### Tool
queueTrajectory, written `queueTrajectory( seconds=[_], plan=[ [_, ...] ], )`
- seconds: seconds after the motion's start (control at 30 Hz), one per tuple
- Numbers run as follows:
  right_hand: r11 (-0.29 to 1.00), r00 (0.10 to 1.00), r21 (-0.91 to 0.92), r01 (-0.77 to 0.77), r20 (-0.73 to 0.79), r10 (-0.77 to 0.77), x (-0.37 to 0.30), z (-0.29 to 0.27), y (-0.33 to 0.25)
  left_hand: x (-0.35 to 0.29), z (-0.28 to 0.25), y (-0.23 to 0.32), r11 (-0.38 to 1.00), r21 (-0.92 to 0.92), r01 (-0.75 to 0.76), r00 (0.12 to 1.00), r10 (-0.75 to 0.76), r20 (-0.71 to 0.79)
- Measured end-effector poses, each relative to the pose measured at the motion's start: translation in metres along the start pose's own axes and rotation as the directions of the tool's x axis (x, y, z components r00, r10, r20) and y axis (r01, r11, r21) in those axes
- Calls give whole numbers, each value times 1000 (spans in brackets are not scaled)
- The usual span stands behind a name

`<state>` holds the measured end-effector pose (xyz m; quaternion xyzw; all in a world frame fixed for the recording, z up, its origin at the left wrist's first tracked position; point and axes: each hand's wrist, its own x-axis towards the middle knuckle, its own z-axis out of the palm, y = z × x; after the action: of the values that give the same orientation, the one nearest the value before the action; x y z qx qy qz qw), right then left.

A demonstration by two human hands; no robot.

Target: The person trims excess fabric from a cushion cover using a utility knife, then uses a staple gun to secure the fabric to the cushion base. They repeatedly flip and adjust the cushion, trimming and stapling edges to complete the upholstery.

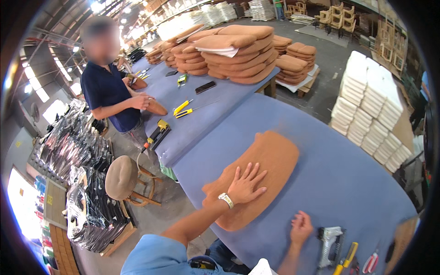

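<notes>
An orange-brown upholstered cushion [270, 156] lies on the blue-covered table [348, 183] in front of me. My left hand [247, 184] rests flat on top of it with the fingers spread and a watch on the wrist. To the right of the cushion, my right hand [301, 227] is just over the table, its fingers loosely bent and nothing visible in them. Nearest to that hand is a silver staple gun [330, 245]. Beside the staple gun lie a yellow-handled tool [347, 257] and red-handled pliers [370, 263].
Across the adjoining table, a co-worker [112, 87] in dark blue stands with a brown piece at hand. Cushion stacks [238, 55], yellow-handled screwdrivers [183, 112], a phone [205, 86] and a yellow-black staple gun [159, 133] lie there. A stool [123, 178] is left; white stacks [366, 110] stand right.
</notes>
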<state>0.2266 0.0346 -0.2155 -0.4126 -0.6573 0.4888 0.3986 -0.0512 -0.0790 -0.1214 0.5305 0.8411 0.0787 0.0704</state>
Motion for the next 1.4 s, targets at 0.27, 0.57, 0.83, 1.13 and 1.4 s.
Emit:
queueTrajectory(
  seconds=[0.27, 0.57, 0.83, 1.13, 1.4],
  plan=[
    [916, 935, 220, -334, 200, 293, 22, -2, 14, -42, 0, 12, 972, -217, 92, 993, -72, 97],
    [576, 583, 198, -793, 521, 623, -54, 77, -53, -185, 0, -10, 675, -715, 181, 983, -152, 106],
    [711, 811, 391, -584, 303, 500, -50, 162, -82, -152, -22, -150, 494, -807, 325, 794, -606, -52],
    [866, 864, -115, -487, -210, 458, -149, 232, -197, -116, 2, -244, -332, -641, 692, 705, 122, 699],
    [888, 892, -257, -381, -355, 280, -252, 223, -301, -195, 20, -177, -78, -166, 983, 183, 413, 892]
  ],
)
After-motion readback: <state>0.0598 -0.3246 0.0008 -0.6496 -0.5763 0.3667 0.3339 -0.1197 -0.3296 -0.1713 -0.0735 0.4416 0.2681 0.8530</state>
